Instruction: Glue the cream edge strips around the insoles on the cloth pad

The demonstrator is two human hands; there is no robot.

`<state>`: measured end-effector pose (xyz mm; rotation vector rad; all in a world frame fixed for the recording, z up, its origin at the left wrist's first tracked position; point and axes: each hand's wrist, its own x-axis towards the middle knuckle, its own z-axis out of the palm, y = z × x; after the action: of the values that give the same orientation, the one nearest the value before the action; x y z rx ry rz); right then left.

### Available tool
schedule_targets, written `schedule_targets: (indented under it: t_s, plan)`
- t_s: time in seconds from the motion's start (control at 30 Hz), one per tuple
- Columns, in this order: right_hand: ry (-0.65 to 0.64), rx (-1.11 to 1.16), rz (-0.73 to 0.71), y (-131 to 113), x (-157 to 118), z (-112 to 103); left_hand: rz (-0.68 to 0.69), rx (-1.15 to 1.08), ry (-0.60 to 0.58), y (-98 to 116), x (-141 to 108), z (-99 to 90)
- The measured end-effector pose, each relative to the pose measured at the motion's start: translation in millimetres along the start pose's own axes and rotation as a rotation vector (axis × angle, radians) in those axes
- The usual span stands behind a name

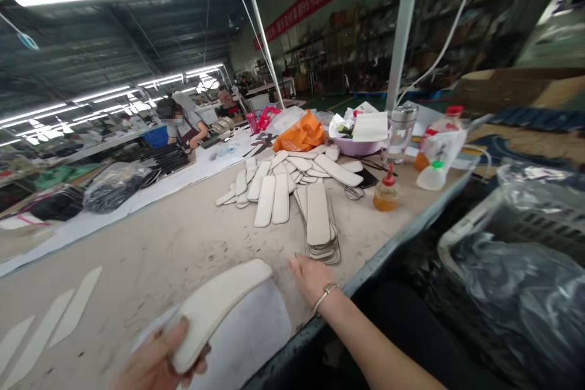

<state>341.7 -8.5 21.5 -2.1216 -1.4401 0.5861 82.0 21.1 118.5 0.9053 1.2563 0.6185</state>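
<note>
In the lower middle, my left hand (167,350) grips one end of a curved off-white padded piece (223,298), thumb on top and fingers beneath. Under that piece lies a pale sheet (249,338) on the table. My right hand (311,280), with a bracelet at the wrist, is at the table just below a stack of long off-white strips (319,216). Its fingers look loosely extended, with nothing visible in them. Farther back lies a loose pile of similar rounded strips (265,201). Several flat pale strips (75,304) lie at far left.
A glue bottle with a red tip (386,195), scissors (354,192), a glass jar (401,134), an orange bag (301,133) and a purple basin (359,146) stand at the back. A crate with plastic (507,244) is beyond the right edge. A co-worker (183,125) sits across.
</note>
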Motion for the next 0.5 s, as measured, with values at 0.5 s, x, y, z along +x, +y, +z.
schedule_targets:
  t_s: [0.5]
  plan:
    - [-0.283, -0.213, -0.425, -25, -20, 23, 0.507, 0.727, 0.109, 94, 189, 183.6]
